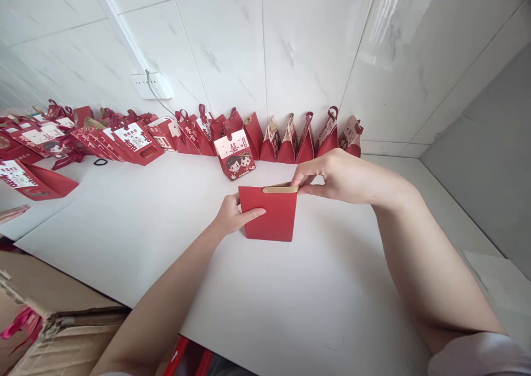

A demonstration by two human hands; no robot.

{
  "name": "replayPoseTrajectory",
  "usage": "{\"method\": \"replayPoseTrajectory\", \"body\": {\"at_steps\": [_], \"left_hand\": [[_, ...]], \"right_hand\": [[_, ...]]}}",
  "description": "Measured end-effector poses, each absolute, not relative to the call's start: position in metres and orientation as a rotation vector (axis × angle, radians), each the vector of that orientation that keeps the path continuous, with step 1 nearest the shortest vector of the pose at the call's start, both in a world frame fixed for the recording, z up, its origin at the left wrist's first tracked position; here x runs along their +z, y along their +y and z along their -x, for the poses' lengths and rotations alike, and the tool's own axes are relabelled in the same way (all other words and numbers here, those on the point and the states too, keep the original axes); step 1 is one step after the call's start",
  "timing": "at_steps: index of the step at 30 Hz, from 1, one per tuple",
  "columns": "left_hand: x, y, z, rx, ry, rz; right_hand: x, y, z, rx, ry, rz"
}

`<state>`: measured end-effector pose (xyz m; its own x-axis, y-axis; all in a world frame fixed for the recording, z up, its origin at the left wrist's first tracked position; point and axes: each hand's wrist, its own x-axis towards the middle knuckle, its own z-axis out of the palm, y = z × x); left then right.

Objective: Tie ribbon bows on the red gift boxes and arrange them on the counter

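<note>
The left hand's (230,215) grip is closed around the left side of a plain red box (271,218), between the worktop's (290,298) front and back edges. The right hand's (332,177) grip pinches the tan strap (282,189) at its top right corner; decorated boxes (306,148) line the worktop's back edge.

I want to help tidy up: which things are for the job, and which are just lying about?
In the job:
red gift box, held in the left hand
tan strap, with the right hand at one end
probably the row of gift boxes by the wall

Probably just there:
black ring
wall socket
</note>
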<state>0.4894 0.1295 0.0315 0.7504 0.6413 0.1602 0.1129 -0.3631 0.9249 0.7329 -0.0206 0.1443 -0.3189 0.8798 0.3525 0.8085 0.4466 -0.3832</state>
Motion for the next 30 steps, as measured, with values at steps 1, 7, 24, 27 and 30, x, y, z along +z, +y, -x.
{"method": "replayPoseTrajectory", "body": {"at_steps": [1, 7, 24, 27, 30], "left_hand": [[0.031, 0.13, -0.49, 0.623, 0.589, -1.887], [0.032, 0.129, -0.49, 0.652, 0.58, -1.89], [0.029, 0.128, -0.49, 0.644, 0.586, -1.863], [0.029, 0.129, -0.49, 0.643, 0.59, -1.858], [0.028, 0.13, -0.49, 0.649, 0.58, -1.857]], "right_hand": [[0.145, -0.021, -0.733, 0.212, -2.182, 1.442], [0.149, -0.022, -0.729, 0.332, -2.139, 1.514], [0.146, -0.025, -0.718, 0.324, -2.083, 1.57], [0.147, -0.025, -0.716, 0.323, -2.094, 1.596], [0.147, -0.024, -0.715, 0.331, -2.093, 1.613]]}}
